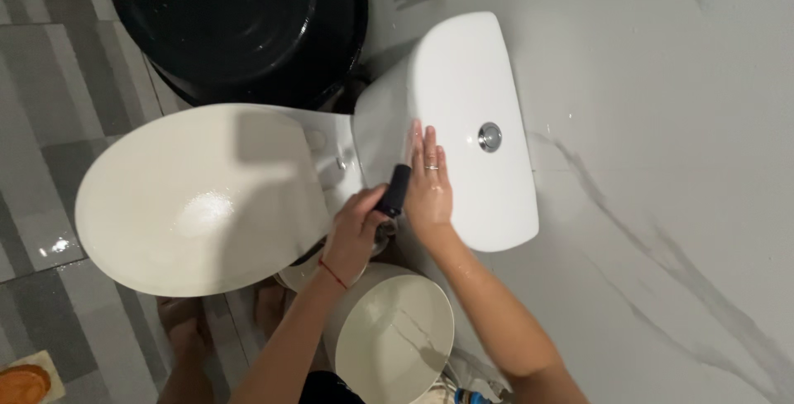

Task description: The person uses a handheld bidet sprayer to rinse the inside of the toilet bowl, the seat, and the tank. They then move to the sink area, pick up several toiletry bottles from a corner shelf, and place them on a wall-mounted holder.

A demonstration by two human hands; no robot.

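Nearest, a white round bin lid [401, 334] sits just below the wrists. Above it, the left hand [356, 234] has its fingers [370, 203] curled tight around the lower end of a dark spray handle [394, 191], whose black grip sticks up beyond the knuckles toward the toilet tank [475, 73]. Just beside it, the right hand [428, 185] lies flat on the tank lid, fingers [423, 143] straight and close together, touching the white surface. Beyond those fingertips sits the chrome flush button [490, 136]. Left of the fingers spreads the closed toilet seat lid [198, 197]; farthest, a black basin [240, 23].
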